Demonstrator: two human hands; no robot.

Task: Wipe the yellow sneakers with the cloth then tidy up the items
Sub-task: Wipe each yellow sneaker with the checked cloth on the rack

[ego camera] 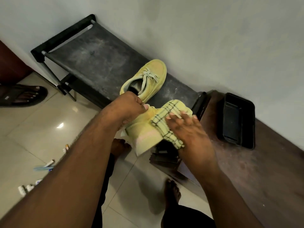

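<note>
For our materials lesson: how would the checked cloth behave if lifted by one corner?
Probably floppy: the checked cloth drapes over the held sneaker under the right hand. Likely light, since it follows the shoe's shape. Its woven look suggests it won't slip easily.

My left hand [130,107] grips one yellow sneaker [141,129] held off the floor while my right hand [185,127] presses the checked yellow cloth [166,122] flat against it, the other sneaker [148,78] resting on the dusty black rack [92,55] beside the wall.
</note>
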